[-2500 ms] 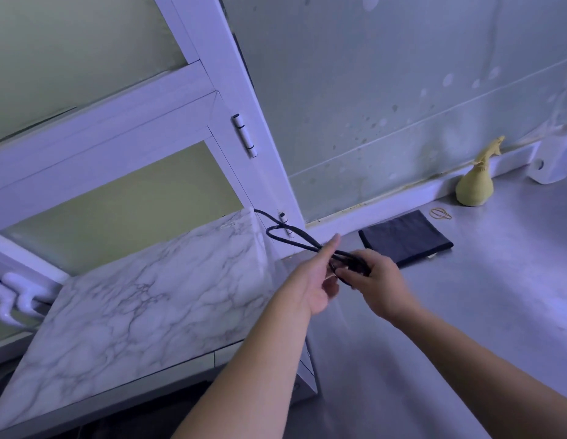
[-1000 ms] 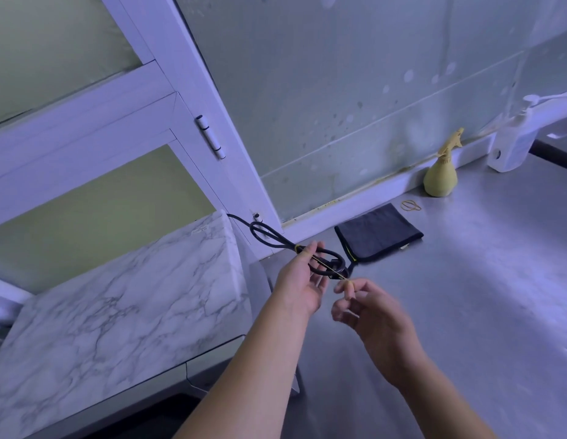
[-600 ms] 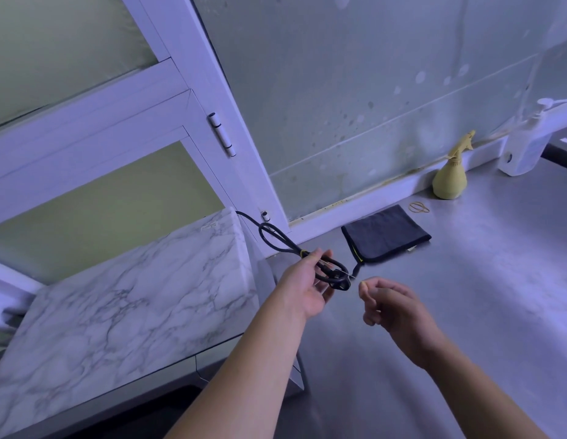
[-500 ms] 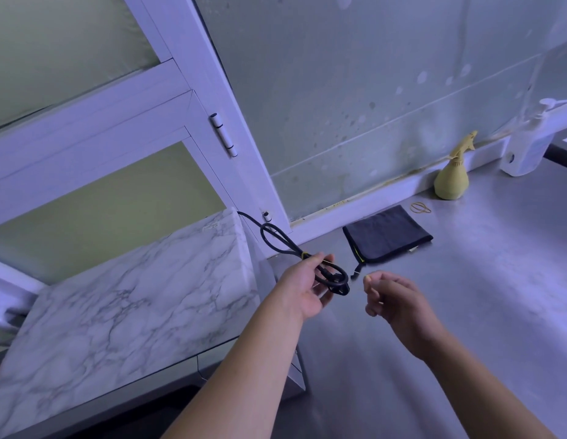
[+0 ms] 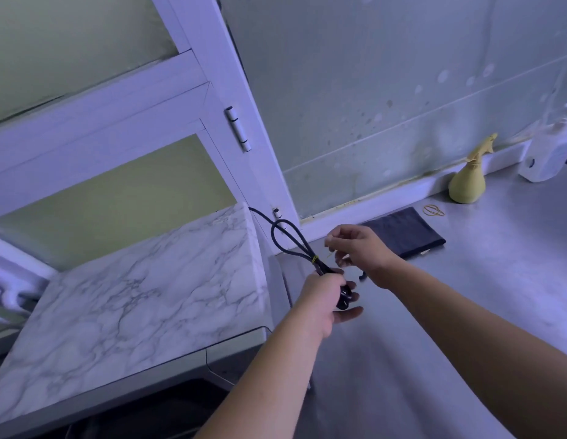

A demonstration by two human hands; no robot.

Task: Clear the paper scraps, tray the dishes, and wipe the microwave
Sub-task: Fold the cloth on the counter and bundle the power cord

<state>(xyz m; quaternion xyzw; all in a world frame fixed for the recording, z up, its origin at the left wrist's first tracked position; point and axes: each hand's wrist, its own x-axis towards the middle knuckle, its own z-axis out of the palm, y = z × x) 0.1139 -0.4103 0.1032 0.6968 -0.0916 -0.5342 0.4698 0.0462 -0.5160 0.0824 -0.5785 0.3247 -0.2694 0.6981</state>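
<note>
Grey steel desk carries a marble-topped microwave at left. Fingers of the left hand clench its looped black power cord; the right hand pinches a thin yellow band beside it.

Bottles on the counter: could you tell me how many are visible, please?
2: a yellow spray bottle by the wall, and a white bottle at the right edge, partly cropped.

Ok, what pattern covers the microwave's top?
White marble with grey veining on the microwave top; the head view shows it.

marble-look microwave top (smooth)
</note>
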